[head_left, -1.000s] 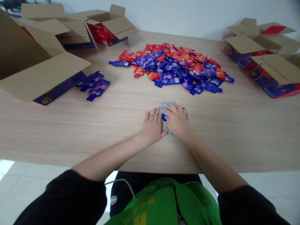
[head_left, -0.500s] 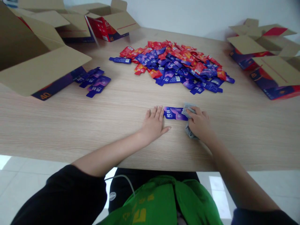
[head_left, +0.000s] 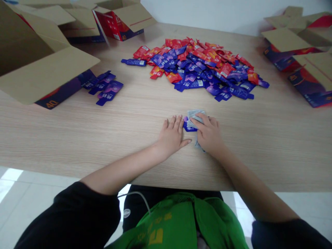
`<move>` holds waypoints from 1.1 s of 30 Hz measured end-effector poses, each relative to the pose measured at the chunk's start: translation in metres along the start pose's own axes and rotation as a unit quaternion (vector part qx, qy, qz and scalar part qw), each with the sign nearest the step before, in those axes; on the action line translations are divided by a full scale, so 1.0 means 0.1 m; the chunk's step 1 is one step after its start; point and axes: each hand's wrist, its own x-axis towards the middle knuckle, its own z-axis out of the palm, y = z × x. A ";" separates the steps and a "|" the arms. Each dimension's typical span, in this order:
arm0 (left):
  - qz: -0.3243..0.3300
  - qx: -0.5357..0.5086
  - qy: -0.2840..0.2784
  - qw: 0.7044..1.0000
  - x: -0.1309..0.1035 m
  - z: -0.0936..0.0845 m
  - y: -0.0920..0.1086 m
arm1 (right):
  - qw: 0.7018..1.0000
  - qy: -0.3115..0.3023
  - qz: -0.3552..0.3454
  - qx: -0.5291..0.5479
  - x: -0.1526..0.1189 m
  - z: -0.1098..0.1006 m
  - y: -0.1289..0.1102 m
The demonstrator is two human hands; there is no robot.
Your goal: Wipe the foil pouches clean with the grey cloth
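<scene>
A purple spouted pouch (head_left: 189, 127) lies flat on the table between my hands, mostly covered by a grey cloth (head_left: 195, 115). My right hand (head_left: 209, 134) presses that cloth down on the pouch, and a fold of it sticks out below the fingers. At the pouch's left end, my left hand (head_left: 171, 136) rests flat with fingers stretched and thumb apart. Its fingertips touch or nearly touch the pouch's edge. Beyond the hands sits a heap of red and purple pouches (head_left: 199, 67).
On the left, several purple pouches (head_left: 110, 90) lie beside an open carton (head_left: 59, 72). More open cartons stand behind, including a red-sided one (head_left: 111, 25). Open cartons (head_left: 308, 83) also stand at the right. The table's front edge (head_left: 178, 186) runs just before my body.
My right hand has slid the cloth leftward along the pouch, covering most of its printed face. My left hand has stayed nearly in place. The view has shifted slightly.
</scene>
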 end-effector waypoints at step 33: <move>0.011 0.001 0.019 1.000 0.00 0.04 0.01 | 0.998 0.040 0.014 0.052 -0.23 -0.02 0.25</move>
